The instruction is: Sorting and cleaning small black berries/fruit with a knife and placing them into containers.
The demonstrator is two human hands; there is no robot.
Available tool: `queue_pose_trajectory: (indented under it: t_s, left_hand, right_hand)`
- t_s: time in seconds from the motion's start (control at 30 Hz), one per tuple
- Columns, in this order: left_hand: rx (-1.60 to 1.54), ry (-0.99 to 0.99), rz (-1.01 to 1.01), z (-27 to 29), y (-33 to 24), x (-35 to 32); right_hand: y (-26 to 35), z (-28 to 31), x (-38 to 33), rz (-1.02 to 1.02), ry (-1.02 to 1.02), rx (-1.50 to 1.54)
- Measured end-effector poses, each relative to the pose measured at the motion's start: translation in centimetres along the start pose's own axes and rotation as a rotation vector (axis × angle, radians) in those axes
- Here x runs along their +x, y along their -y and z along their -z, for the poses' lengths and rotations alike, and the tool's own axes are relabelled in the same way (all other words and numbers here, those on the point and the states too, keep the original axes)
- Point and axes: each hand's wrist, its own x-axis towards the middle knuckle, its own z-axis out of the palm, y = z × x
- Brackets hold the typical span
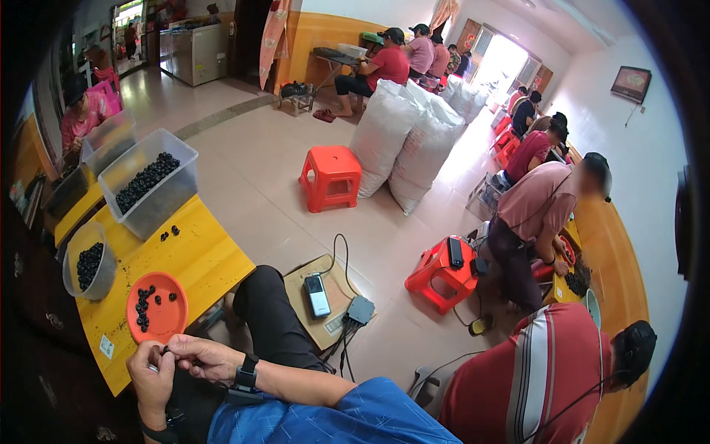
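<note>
My left hand and my right hand meet at the near edge of an orange-red plate. Their fingertips are pinched together on a small black piece, mostly covered by the fingers. Another dark bit seems to sit under my right hand's curled fingers, too small to make out. Several small round black pieces lie on the plate, mostly along its left side. Beyond it stands a clear round tub of the same black pieces, and farther back a large clear bin heaped with more.
The yellow table bears loose black pieces and dark crumbs. A box with a power bank and cables lies beside my leg. Red stools and white sacks stand on the floor. A co-worker in a striped shirt sits close right.
</note>
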Motion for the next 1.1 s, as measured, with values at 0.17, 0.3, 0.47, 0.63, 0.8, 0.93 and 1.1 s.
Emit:
queue_pose_trajectory:
  t_s: [0.17,0.3,0.47,0.63,0.8,0.93,1.1]
  left_hand:
    - [-0.005,0.053,0.05,-0.4,0.9,0.1]
    - [-0.364,0.156,0.246,-0.2,2.6,0.0]
    - [-0.742,0.25,0.497,-0.8,1.6,0.6]
    - [-0.852,0.261,0.565,-1.6,2.2,1.6]
    - [-0.933,0.261,0.575,-1.7,2.7,2.3]
    - [-0.814,0.283,0.485,-0.6,3.3,2.0]
    - [-0.675,0.388,0.489,-1.6,1.4,4.0]
  right_hand:
    - [0.3,0.4,-0.1,0.082,-0.089,-0.159]
    - [0.4,0.5,0.0,0.096,-0.04,-0.219]
    - [1.2,0.5,-0.4,0.141,-0.014,-0.243]
    - [1.2,1.9,0.0,0.186,-0.061,-0.214]
    - [2.0,1.5,0.6,0.168,-0.031,-0.241]
    - [2.1,0.5,1.0,0.06,-0.114,-0.26]
    - [4.4,0.3,-1.1,0.058,-0.177,-0.185]
